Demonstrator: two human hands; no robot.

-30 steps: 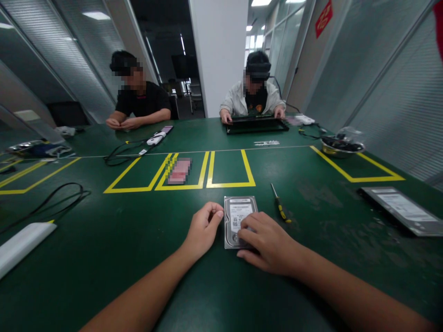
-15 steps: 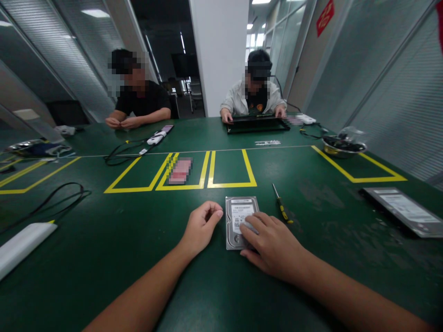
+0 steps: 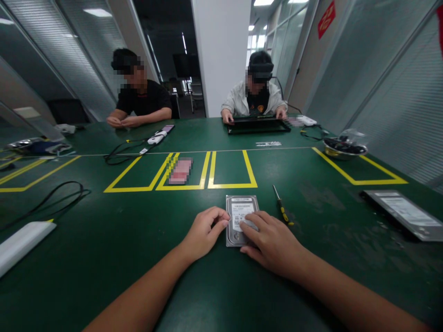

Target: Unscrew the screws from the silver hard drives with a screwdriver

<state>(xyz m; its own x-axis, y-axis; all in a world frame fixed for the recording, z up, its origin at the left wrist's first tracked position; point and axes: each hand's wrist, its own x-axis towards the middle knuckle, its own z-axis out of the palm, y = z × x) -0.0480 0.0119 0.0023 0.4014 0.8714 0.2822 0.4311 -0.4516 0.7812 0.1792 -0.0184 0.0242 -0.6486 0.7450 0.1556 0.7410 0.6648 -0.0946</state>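
A silver hard drive [image 3: 241,206] lies label side up on the green table in front of me. My left hand [image 3: 207,230] is at its left edge, fingers curled and thumb close to the forefinger, tips touching the edge. Over the lower right part of the drive is my right hand [image 3: 272,235], its fingers on the label and its thumb at the lower edge. These fingers cover part of the label and the right side. To the right of the drive lies a screwdriver [image 3: 282,210] with a black and yellow handle.
A second hard drive [image 3: 406,214] lies at the right, near a bowl of dark parts [image 3: 344,147]. Yellow tape [image 3: 231,186] marks frames on the table. At left are a white device [image 3: 26,244] and a black cable [image 3: 65,184]. Two people sit opposite; one holds a black frame [image 3: 259,127].
My left hand has moved slightly right, from beside the hard drive to touching its left edge. My right hand stays on the drive.
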